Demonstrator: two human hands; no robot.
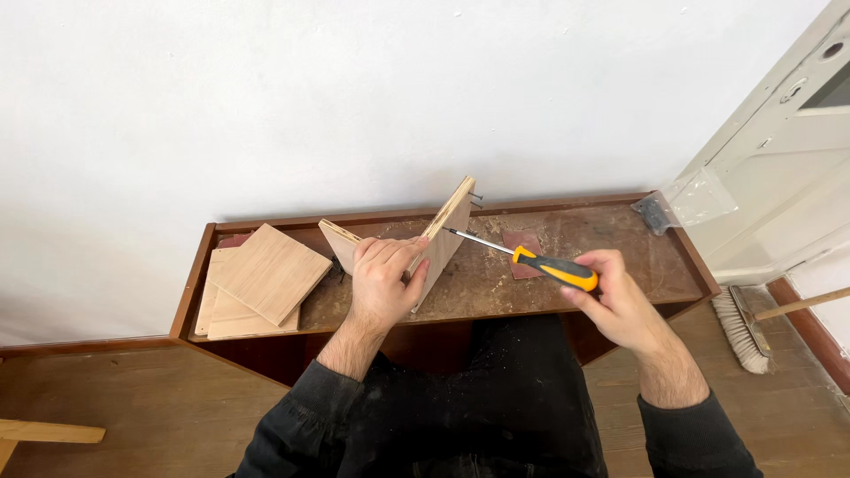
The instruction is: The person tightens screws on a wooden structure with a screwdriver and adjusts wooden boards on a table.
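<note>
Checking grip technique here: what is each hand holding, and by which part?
Right hand holds the screwdriver by its yellow-and-black handle. Left hand grips the upright wooden board at its near edge.

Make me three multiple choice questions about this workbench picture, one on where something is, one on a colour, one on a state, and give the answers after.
1. Where does the stack of flat boards lie on the table?
A. at its left end
B. at its right end
C. on the floor under it

2. What colours is the screwdriver handle?
A. red and white
B. orange and black
C. all blue

3. How does the board held by the left hand stand?
A. flat on the table
B. on edge, tilted
C. lifted clear above the table

Answers:
1. A, the stack sits left of both hands.
2. B, the handle in the right hand is orange with black parts.
3. B, its lower edge rests on the table while its top leans toward the wall.
</note>
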